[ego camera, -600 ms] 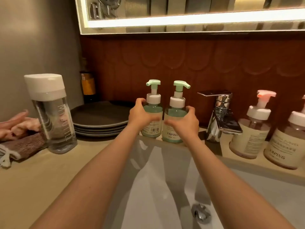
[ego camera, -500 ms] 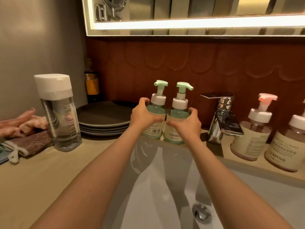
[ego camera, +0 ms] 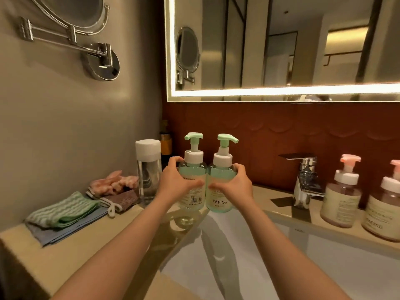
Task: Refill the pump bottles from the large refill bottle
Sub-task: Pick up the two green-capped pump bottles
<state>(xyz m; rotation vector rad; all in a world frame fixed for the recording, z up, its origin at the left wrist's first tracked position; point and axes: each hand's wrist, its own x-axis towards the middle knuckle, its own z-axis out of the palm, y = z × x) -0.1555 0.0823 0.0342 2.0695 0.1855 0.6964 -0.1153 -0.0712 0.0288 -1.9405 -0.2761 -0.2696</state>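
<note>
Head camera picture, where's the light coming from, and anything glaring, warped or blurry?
Head view: the mirror's light strip lights the scene and blows out white. Head view: the wide lens skews the mirror frame. Head view: the far-right pink pump bottles look soft; the right green pump bottle has a readable label; arm shadows cross the sink.

The left hand (ego camera: 175, 182) grips the left green bottle (ego camera: 193, 198) and the right hand (ego camera: 237, 186) grips the right green bottle (ego camera: 219, 202). The two bottles touch, so nothing passes between them. Just left of the left hand stands a tall clear bottle (ego camera: 148, 169). To the right the tap (ego camera: 304, 180) stands near, then the pink pump bottles (ego camera: 341, 200). Folded cloths (ego camera: 65, 211) cover the left end of the counter (ego camera: 97, 245). Over the white basin (ego camera: 249, 273), between the forearms, there is open room.
</note>
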